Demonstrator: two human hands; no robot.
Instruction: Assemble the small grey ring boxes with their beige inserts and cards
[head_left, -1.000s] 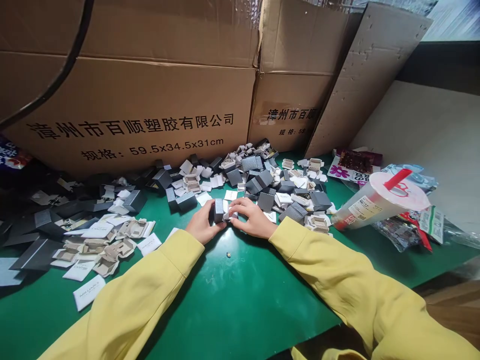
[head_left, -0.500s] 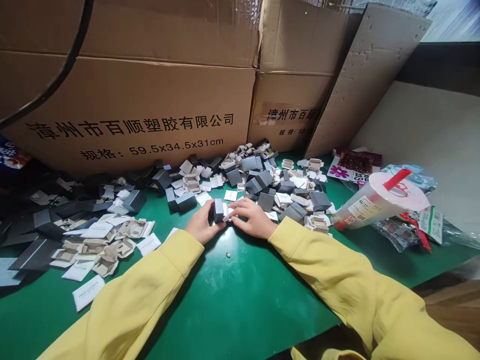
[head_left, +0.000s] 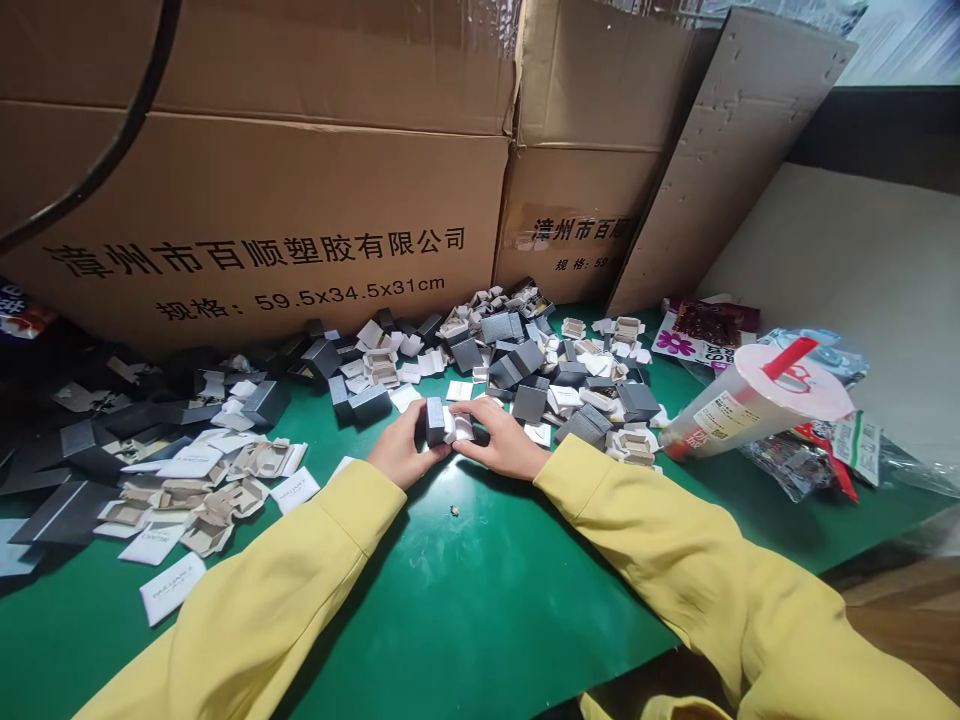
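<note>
**Right hand (head_left: 506, 440) spreads its fingers, baring more of the white insert (head_left: 463, 427)**

Compared with a second ago, the thumb and forefinger on the right stand farther apart, and more of the pale card shows between them. That grip is now set on the white insert, thumb at the near side and forefinger at the far side. The left hand (head_left: 405, 446) keeps its grip clamped on a small dark box (head_left: 435, 421), which sits upright just beside the insert, between the two hands.

Both hands are low over the green surface (head_left: 510, 610), with a tiny speck (head_left: 454, 511) lying nearer the wearer. Behind them spreads a heap of dark boxes and pale inserts (head_left: 517, 362), backed by a large printed carton (head_left: 300, 180). White cards (head_left: 172, 590) lie to the left, by the sleeve. To the right stands a tilted-looking cup (head_left: 739, 405) with a red straw (head_left: 791, 357), near some packets (head_left: 810, 460).
</note>
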